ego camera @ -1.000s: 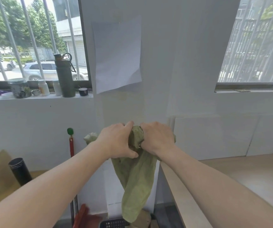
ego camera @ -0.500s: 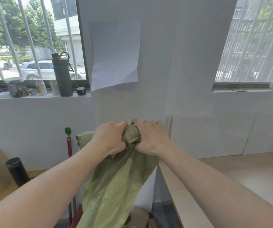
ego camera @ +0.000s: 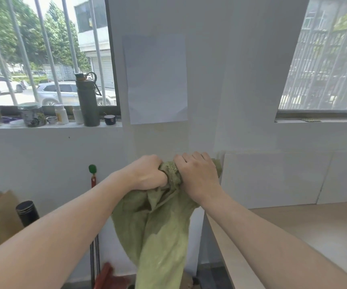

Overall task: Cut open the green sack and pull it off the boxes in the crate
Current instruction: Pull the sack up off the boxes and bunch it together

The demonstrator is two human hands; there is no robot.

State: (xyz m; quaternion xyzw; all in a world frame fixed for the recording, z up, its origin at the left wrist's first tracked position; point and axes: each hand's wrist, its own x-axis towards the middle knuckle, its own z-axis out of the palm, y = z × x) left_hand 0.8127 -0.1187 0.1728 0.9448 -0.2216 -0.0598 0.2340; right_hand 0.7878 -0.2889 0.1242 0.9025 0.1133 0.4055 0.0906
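The green sack [ego camera: 158, 230] hangs limp in front of the white wall, held up at chest height by its bunched top. My left hand [ego camera: 147, 174] is clenched on the left side of the bunch. My right hand [ego camera: 197, 176] grips the right side, its knuckles almost touching the left hand. The sack's lower end runs out of the bottom of the frame. A sliver of brown cardboard [ego camera: 188, 282] shows beside the sack's bottom; the crate is hidden.
A light wooden tabletop [ego camera: 293, 226] fills the lower right, its edge close to my right forearm. A red-handled tool with a green tip [ego camera: 92, 178] leans on the wall at left. A black tumbler [ego camera: 27, 212] stands at lower left. Bottles and jars line the windowsill [ego camera: 53, 125].
The sack has gone from a narrow hanging strip to a wider, fuller bundle, and its lower end has risen. Both hands stay clenched on the top, shifted slightly.
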